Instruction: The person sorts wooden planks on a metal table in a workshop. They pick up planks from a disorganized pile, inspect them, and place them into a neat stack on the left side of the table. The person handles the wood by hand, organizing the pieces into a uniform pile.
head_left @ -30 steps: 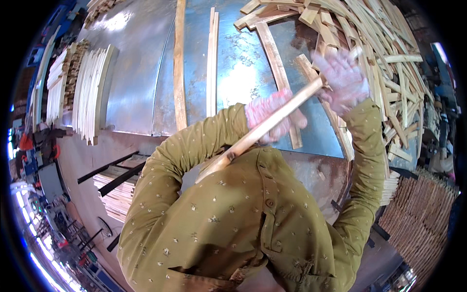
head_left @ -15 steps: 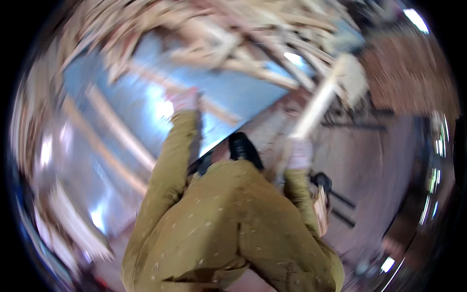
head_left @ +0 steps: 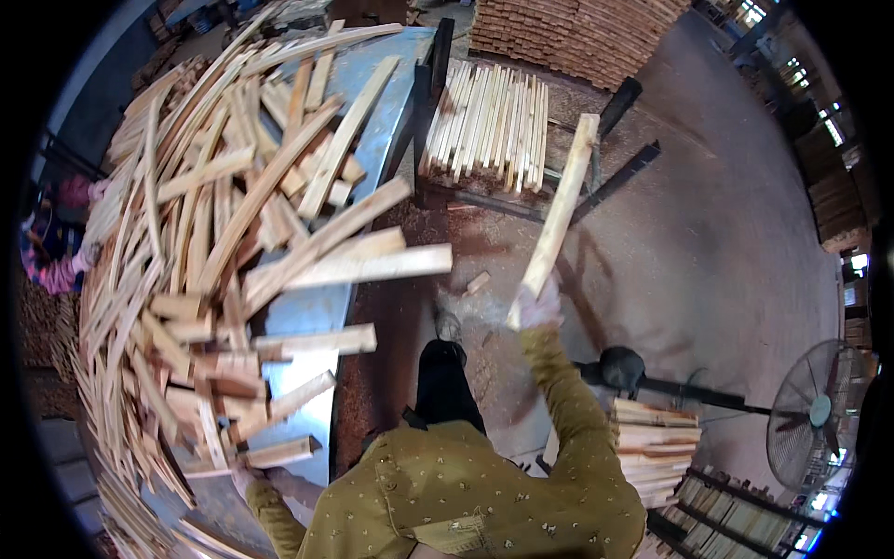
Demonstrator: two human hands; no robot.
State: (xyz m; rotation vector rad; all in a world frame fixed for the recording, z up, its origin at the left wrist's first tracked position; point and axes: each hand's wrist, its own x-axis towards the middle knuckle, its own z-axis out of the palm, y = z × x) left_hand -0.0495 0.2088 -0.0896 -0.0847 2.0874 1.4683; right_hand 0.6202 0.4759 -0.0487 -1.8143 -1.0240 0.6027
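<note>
My right hand [head_left: 536, 306] is closed around the lower end of a long pale wooden strip [head_left: 564, 205], which points up and away over the floor. Low on the left, my left hand [head_left: 246, 475] is at the near part of the metal table, beside a short wooden piece [head_left: 284, 452]. Its fingers are mostly hidden, and whether it grips that piece is unclear. A loose heap of wooden strips [head_left: 200, 242] covers much of the blue-grey table [head_left: 296, 384], with several ends jutting past its right edge.
Ahead, a dark metal rack [head_left: 484, 199] holds a layer of strips [head_left: 489, 121], with a large wood stack [head_left: 577, 37] behind. At right are a standing fan [head_left: 819, 410] and stacked strips [head_left: 655, 447]. Another person's sleeve [head_left: 63, 275] shows beyond the heap at far left.
My view has swung to the right, bringing the rack and fan into sight. My left hand has gone from over the table's middle to low left. The strip stays in my right hand.
</note>
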